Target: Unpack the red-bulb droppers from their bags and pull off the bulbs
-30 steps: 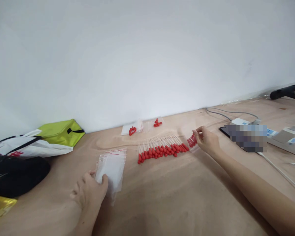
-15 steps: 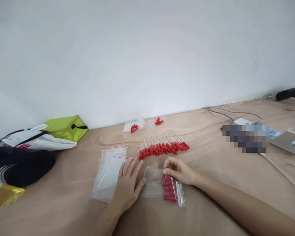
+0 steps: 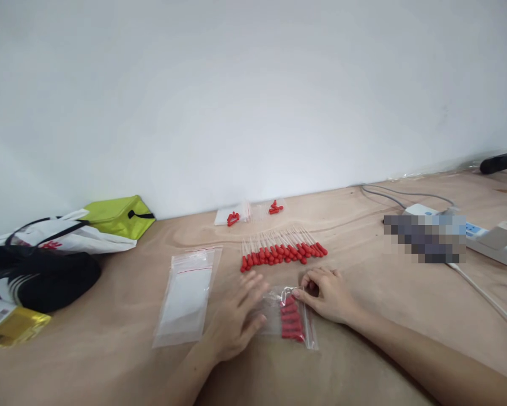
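In the middle of the table lies a clear zip-lock bag (image 3: 270,322) with several red rubber bulbs (image 3: 292,320) stacked in a column inside it. My right hand (image 3: 327,294) pinches the bag's upper right edge between thumb and fingers. My left hand (image 3: 235,321), fingers apart and slightly blurred, is by the bag's left end and covers part of it; whether it touches the plastic I cannot tell. Just beyond both hands, a row of droppers (image 3: 278,252) with red bulbs and thin clear stems lies with bulbs toward me. Left of my left hand rests a stack of flat zip-lock bags (image 3: 184,304).
Near the wall lie two bags, each with red bulbs (image 3: 233,217) on it or in it. At left are a green bag (image 3: 115,217), a white bag (image 3: 105,243), a black cap (image 3: 54,282) and a gold packet (image 3: 33,324). A power strip (image 3: 422,210) with cables is at right.
My left hand has shifted right, off the stack of bags and toward the bag with bulbs. My right hand has moved slightly right along that bag's top edge.
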`<state>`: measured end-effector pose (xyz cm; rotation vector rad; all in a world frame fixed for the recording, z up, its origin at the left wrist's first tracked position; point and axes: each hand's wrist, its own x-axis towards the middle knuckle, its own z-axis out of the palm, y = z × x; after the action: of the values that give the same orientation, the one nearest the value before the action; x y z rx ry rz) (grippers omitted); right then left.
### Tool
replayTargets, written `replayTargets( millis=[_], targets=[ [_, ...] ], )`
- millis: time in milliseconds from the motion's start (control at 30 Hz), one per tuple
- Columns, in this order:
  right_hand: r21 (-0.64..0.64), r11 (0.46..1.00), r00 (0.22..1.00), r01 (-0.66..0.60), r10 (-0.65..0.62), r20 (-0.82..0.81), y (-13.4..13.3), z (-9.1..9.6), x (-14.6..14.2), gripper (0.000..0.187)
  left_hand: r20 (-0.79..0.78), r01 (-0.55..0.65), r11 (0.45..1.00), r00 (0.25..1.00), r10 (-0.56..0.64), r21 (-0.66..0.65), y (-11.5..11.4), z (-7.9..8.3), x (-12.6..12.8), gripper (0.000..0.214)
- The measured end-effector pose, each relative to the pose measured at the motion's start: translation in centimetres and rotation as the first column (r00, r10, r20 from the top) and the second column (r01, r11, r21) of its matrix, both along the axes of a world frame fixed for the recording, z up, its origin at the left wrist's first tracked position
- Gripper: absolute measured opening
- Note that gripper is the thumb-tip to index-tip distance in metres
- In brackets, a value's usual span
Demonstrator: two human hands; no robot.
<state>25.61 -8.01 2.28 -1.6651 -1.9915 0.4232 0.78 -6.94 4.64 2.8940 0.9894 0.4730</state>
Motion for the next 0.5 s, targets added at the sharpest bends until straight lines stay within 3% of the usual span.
replayTargets(
  millis=[67,133,233,333,500],
  targets=[
    [-0.035,0.998,0.999,-0.05,0.049,-0.014,0.5,0.0,-0.3,0.031,-0.055,0.178,0.979,0.981,-0.184,-0.098,-0.5,0.0,1.2,0.054],
    [-0.068,0.996,0.997,-0.062,0.059,-0.049,1.2,-0.1,-0.6,0.029,-0.101,0.205,0.962,0.969,-0.225,-0.182,-0.7,-0.2,2.0,0.059],
    [-0.115,0.99,0.974,-0.082,0.055,-0.22,1.9,-0.7,-0.6,0.025,-0.144,0.048,0.971,0.986,-0.083,-0.234,-0.6,-0.7,2.2,0.062],
    [-0.145,0.978,0.899,-0.152,0.076,-0.431,1.9,-1.6,-0.3,0.027,-0.157,-0.107,0.966,0.985,0.071,-0.234,-0.6,-1.2,2.1,0.06],
    [-0.226,0.958,0.816,-0.176,0.013,-0.578,1.6,-2.2,-0.3,0.049,-0.15,-0.181,0.958,0.977,0.15,-0.224,-1.0,-1.6,2.0,0.062]
  ],
)
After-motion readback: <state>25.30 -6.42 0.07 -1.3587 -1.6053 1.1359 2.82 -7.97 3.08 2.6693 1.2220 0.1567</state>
